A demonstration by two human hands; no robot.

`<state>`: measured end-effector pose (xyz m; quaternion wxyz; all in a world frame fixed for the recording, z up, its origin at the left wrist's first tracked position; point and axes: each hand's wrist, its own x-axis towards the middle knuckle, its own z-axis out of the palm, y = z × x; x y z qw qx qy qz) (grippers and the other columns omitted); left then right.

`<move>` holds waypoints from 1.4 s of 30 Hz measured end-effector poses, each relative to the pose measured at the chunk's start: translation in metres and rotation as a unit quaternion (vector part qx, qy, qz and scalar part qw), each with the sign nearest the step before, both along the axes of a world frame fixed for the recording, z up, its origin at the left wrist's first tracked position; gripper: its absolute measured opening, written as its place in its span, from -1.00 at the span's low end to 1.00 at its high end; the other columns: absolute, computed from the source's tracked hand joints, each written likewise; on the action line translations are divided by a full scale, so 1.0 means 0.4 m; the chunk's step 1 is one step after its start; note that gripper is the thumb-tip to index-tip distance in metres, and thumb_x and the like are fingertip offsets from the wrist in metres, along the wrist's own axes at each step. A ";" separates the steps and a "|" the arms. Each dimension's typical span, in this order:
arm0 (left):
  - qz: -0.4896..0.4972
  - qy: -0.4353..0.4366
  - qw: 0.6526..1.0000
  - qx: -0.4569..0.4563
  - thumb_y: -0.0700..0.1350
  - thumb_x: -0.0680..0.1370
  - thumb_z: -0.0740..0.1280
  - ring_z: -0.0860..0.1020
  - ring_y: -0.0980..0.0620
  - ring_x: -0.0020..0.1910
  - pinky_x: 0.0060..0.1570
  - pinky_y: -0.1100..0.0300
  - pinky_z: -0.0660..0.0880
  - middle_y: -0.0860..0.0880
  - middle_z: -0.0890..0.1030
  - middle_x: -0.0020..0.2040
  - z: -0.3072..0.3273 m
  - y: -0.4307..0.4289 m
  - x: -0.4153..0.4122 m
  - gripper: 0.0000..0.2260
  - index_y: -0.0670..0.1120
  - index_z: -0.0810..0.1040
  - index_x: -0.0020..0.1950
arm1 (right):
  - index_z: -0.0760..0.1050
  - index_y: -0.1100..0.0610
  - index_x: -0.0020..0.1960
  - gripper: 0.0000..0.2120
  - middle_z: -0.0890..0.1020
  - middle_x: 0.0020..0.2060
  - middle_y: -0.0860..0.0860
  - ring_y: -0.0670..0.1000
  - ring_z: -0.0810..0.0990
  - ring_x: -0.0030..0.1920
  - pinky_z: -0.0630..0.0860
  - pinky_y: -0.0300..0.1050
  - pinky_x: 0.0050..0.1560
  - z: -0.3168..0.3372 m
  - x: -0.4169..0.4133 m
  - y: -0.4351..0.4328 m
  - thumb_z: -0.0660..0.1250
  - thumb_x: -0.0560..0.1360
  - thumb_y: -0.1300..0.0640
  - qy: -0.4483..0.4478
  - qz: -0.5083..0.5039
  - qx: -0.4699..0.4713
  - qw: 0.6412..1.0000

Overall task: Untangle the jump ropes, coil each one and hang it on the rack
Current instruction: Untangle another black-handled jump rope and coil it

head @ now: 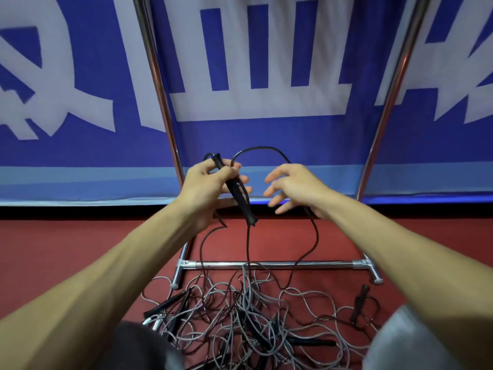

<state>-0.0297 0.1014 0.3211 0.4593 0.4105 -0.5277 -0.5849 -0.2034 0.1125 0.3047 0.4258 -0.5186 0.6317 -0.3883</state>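
Black jump rope handle [236, 190]: sitting tilted in the left hand [210, 188], top end poking out above the fingers, lower end sticking out below the palm. The left hand is gripping it, fingers and thumb curling round the shaft. Cannot tell whether a second handle is lying alongside it.

Black cord [256, 148]: arching up in a loop above and between the two hands, then running down behind the right hand [290, 188]. Another length is dropping straight from the handle's lower end. A third is trailing down from under the left wrist. All three are crossing the rack's bottom bar [274, 264] and running into the heap.

Right hand: hovering just beside the left, fingers spread wide and loosely bent, holding nothing. Whether the cord behind it is touching the palm cannot be told.

Tangle of ropes [306, 303]: lying on the red floor [80, 249] in front of the bottom bar, grey and black cords looping over one another. Several black handles [168, 305] are lying at its left edge. A lone black handle [360, 303] is lying at its right edge, near the rack's right foot.

Rack: chrome tube frame, left upright [160, 102] and right upright [394, 84] rising out of the top of the view, no rope hanging on the parts in view.

Behind the rack, a blue banner [240, 134] with large white characters is covering the wall. At the bottom edge, a dark trouser knee [144, 345] and a grey rounded shape [400, 343] are showing.
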 end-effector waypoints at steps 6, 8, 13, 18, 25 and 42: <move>0.018 0.153 0.988 0.032 -0.24 0.59 0.30 0.70 -0.10 -0.17 -0.27 0.13 0.62 -0.08 0.68 -0.25 0.069 -0.004 0.037 -0.96 -0.15 0.53 0.01 | 0.48 0.18 0.24 -0.76 0.54 0.01 0.13 -0.02 0.49 -0.02 0.58 -0.10 -0.04 -0.056 0.063 0.025 0.26 0.58 0.28 0.148 0.250 0.074 0.954; 0.026 0.208 0.977 0.044 -0.24 0.58 0.33 0.70 -0.11 -0.14 -0.27 0.11 0.62 -0.11 0.68 -0.23 0.079 -0.009 0.050 -0.95 -0.18 0.51 0.02 | 0.52 0.21 0.19 -0.80 0.58 0.09 0.21 0.01 0.53 -0.05 0.58 -0.11 -0.03 -0.073 0.080 0.029 0.26 0.60 0.19 0.206 0.295 0.066 0.930; 0.058 0.262 0.962 0.044 -0.23 0.58 0.34 0.70 -0.13 -0.08 -0.20 0.08 0.64 -0.18 0.69 -0.13 0.059 -0.029 0.078 -0.83 -0.23 0.46 0.13 | 0.52 0.19 -0.11 -0.84 0.67 -0.14 0.11 0.06 0.66 -0.21 0.58 -0.12 -0.28 -0.088 0.089 0.016 0.21 0.60 0.23 0.234 0.250 0.028 0.939; 0.057 0.097 0.994 0.005 -0.15 0.62 0.30 0.68 -0.08 -0.15 -0.22 0.13 0.64 -0.17 0.65 -0.02 0.002 -0.035 0.081 -0.84 -0.21 0.49 0.14 | 0.50 0.16 -0.13 -0.88 0.69 -0.29 0.10 0.03 0.70 -0.30 0.63 -0.09 -0.30 -0.064 0.084 0.008 0.28 0.59 0.20 0.198 0.138 -0.064 0.968; -0.062 -0.319 0.936 -0.132 -0.13 0.58 0.34 0.61 -0.01 -0.23 -0.25 0.07 0.57 -0.02 0.62 -0.27 -0.102 -0.046 0.073 -0.92 -0.10 0.61 -0.07 | 0.47 0.15 -0.24 -0.81 0.67 -0.36 0.09 0.09 0.66 -0.41 0.62 -0.06 -0.36 -0.024 0.074 -0.001 0.28 0.55 0.28 0.093 0.017 -0.141 0.986; -0.174 -0.352 0.903 -0.174 -0.17 0.61 0.29 0.67 -0.03 -0.26 -0.15 0.12 0.62 -0.08 0.68 -0.22 -0.140 0.001 -0.019 -0.89 -0.15 0.53 -0.09 | 0.48 0.22 -0.08 -0.89 0.66 -0.34 0.09 0.02 0.58 -0.48 0.52 -0.19 -0.49 0.072 -0.033 0.009 0.24 0.60 0.21 -0.161 -0.156 -0.170 0.960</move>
